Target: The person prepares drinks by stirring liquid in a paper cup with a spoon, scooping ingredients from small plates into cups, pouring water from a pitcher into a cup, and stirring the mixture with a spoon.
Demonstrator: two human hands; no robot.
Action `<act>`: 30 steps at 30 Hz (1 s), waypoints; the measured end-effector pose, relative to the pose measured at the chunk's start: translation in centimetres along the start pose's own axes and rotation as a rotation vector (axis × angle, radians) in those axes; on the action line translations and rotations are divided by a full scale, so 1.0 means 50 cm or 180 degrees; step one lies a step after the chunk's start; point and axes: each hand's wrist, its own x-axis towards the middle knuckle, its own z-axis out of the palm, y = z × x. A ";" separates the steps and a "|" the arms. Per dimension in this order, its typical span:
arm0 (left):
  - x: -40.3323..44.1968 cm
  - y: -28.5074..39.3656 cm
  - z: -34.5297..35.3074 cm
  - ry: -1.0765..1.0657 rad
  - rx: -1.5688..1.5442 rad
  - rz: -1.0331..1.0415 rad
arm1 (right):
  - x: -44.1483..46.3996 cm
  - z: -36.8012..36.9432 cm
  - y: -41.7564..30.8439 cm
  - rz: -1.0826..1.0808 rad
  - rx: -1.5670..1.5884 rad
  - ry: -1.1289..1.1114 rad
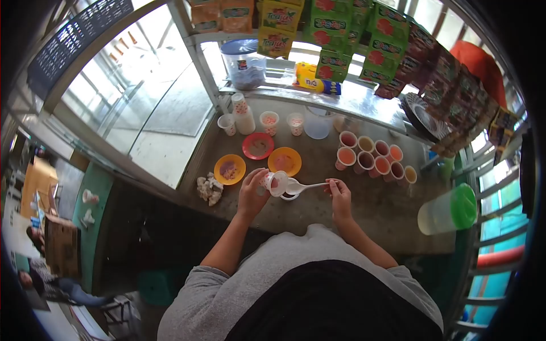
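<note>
My left hand (254, 194) is wrapped round a small printed plastic cup (277, 183), tilted to the right, with something pinkish inside. My right hand (339, 196) pinches the handle of a white spoon (307, 186), its bowl close beside the cup's mouth. Under the spoon, partly hidden, is a small round container (290, 196). Just beyond my hands are two orange plates (230, 169) and a red plate (258, 146) with bits of food on them. A crumpled whitish bundle (210, 190) lies left of my left hand.
Several filled cups (365, 161) stand on the right of the counter. A pitcher with a green lid (446, 216) is at far right. Stacked cups (242, 113) and a clear tub (318, 124) stand at the back. Sachet strips (330, 34) hang above. A person (62, 287) is at lower left.
</note>
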 end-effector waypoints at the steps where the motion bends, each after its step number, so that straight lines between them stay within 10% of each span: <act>1: 0.006 -0.005 -0.002 -0.0090 0.0038 0.0053 | -0.006 0.002 0.009 0.0130 0.0011 0.0090; 30: 0.005 -0.058 -0.020 -0.0321 0.0700 0.0442 | -0.082 0.049 0.063 0.0233 0.0120 0.0713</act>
